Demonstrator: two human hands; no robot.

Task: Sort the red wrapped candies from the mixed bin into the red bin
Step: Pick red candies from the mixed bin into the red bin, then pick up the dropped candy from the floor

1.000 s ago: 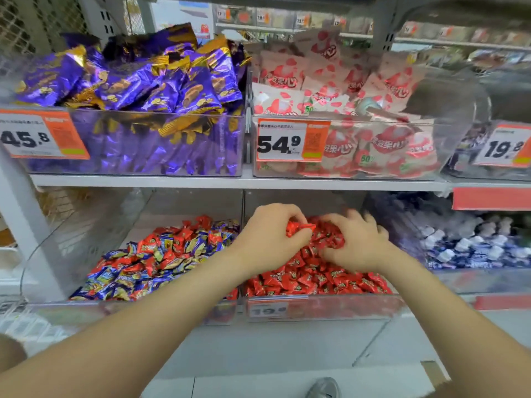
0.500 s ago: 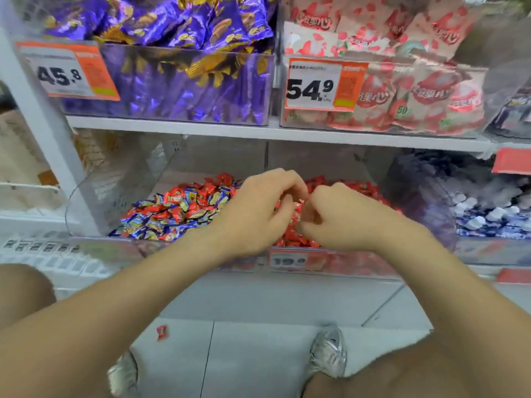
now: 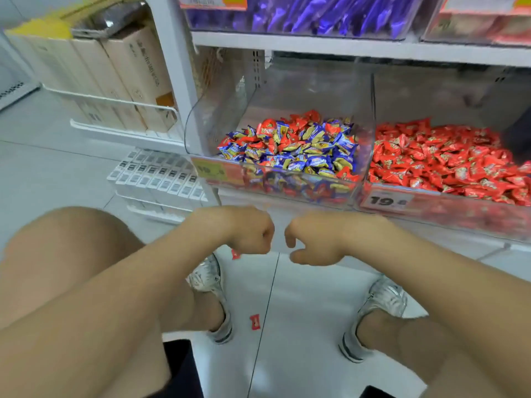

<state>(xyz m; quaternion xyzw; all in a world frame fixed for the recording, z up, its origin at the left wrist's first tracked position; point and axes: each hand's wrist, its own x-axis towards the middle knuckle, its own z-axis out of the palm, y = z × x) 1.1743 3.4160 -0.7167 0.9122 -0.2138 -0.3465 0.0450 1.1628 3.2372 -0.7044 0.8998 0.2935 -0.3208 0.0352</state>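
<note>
The mixed bin (image 3: 356, 182) on the lower shelf holds red and blue-yellow wrapped candies (image 3: 290, 145). The red bin (image 3: 431, 208) to its right is filled with red wrapped candies (image 3: 442, 159). Both of my hands hang below the shelf, over the floor and close together. My left hand (image 3: 250, 231) is curled into a fist with nothing showing in it. My right hand (image 3: 310, 239) has loosely curled fingers and holds nothing. One red candy (image 3: 255, 322) lies on the floor between my shoes. Another red candy (image 3: 235, 254) shows just under my left hand.
My two silver shoes (image 3: 211, 282) (image 3: 382, 300) stand on the white tiled floor. A purple candy bin (image 3: 301, 18) sits on the shelf above. Beige boxes (image 3: 123, 73) and white boxes (image 3: 161, 179) fill the racks to the left.
Both hands have left the red bin and dropped below the shelf edge. The view has tilted down and left, showing the floor, my shoes and a second red candy on it.
</note>
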